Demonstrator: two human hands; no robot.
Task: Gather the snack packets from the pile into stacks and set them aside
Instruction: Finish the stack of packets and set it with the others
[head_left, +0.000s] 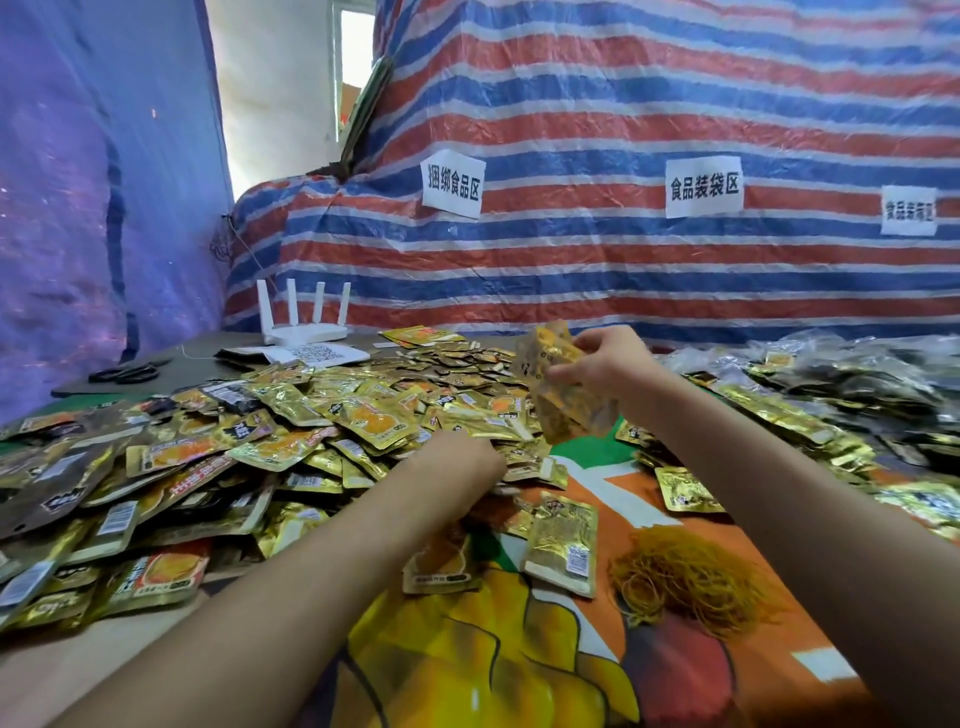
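a wide pile of snack packets (249, 436), gold foil with orange prints, covers the left and middle of the surface (519, 654), which wears a bright printed cloth. the left hand (462, 460) reaches into the right edge of the pile, knuckles up. its fingertips are buried among the packets, so whether they pinch one cannot be told. the right hand (610, 364) is raised above the pile's far right side, thumb and fingers curled round a stack of snack packets (563, 395) held upright. a loose packet (563, 540) lies near, between the arms, just left of a heap of orange rubber bands (691, 577). far left sit a white router (304, 325) and black scissors (130, 372), before a striped tarp (623, 270).
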